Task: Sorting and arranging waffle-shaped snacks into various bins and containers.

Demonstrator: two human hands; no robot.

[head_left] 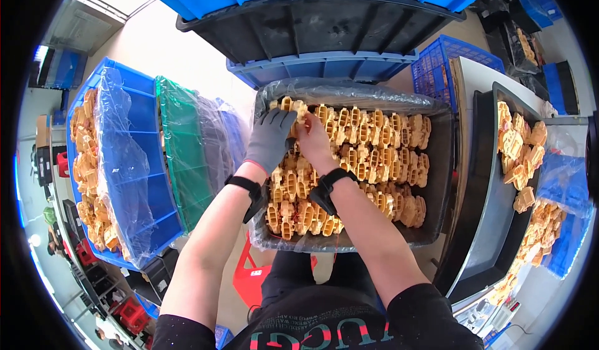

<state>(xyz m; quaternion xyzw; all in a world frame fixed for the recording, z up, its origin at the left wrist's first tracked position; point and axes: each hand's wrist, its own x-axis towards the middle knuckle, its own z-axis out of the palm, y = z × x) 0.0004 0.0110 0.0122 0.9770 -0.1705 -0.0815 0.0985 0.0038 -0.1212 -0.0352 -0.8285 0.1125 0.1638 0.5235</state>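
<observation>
as tan parts (377, 134) are partly hidden by the left hand (271, 141) and right hand (314, 141), grasp by either cannot be told; the black bin (442, 156) is flanked by crates (138, 175).

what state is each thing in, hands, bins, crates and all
Left hand: grey-gloved, fingers bent over parts
Right hand: bare, fingers bent, beside left
Tan parts: packed in rows
Dark bin: plastic-lined, holding those rows
Black tray: partly filled, loose pile at far end
Left blue crate: loaded with jumbled parts
Green crate: plastic-draped, contents mostly hidden
</observation>
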